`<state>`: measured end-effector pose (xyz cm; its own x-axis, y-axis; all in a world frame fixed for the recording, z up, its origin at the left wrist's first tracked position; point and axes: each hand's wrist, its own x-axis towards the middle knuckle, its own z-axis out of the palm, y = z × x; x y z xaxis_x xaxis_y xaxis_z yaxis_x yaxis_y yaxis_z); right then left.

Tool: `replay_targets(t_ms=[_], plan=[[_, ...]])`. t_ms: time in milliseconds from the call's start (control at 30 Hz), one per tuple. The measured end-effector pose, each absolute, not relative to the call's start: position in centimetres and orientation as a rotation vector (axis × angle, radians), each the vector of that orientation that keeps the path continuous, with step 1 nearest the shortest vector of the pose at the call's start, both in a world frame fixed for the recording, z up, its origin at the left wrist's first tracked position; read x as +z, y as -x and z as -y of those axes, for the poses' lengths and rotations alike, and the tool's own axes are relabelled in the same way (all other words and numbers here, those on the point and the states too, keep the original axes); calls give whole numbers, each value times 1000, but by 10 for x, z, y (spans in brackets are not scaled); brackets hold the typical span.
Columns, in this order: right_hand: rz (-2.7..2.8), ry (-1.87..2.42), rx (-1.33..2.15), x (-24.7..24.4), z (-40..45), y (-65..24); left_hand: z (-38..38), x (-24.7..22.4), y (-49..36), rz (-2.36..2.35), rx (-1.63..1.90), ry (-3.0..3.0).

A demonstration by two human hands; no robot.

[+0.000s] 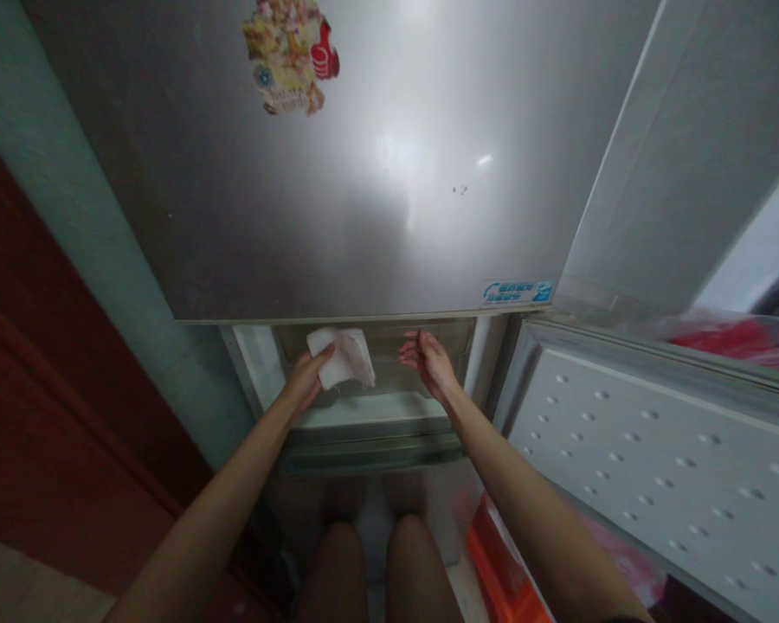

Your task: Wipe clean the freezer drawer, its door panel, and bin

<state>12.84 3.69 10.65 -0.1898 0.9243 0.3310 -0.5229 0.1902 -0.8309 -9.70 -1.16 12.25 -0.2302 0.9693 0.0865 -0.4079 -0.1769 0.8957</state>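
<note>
Left hand [307, 377] pinches white cloth [346, 356] by one side in front of the open lower compartment [377, 408], right hand [434, 365] half-curled, apparently empty, so the cloth (ragged far edge) could drop if that lone grip loosens.

Two bare, slender arms and a pair of rounded knees [416, 541], uncovered as far as they show.
The left forearm [214, 500], at the lower left of the frame, is smooth and narrows evenly to a slim wrist and the bare-skinned left grip [305, 379]; the right forearm [519, 486], at the lower right, tapers likewise to the right grip [434, 362], with slim fingers, their nails too small to make out. A dark sliver [627, 619] crosses the right arm at the bottom edge, sleeve or band, impossible to tell which.
</note>
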Motion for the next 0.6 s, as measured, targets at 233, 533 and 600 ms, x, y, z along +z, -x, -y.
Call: replay_targets(t_ms=[233,533,600], plan=[[1107,443,1379,107,-10,-134,40,119,95,-916,1663,-871],[1083,482,1351,111,13,-139,71,126,80,-941,1679,-777],[1096,512,1321,113,15,-139,76,129,78,-952,1659,-751]])
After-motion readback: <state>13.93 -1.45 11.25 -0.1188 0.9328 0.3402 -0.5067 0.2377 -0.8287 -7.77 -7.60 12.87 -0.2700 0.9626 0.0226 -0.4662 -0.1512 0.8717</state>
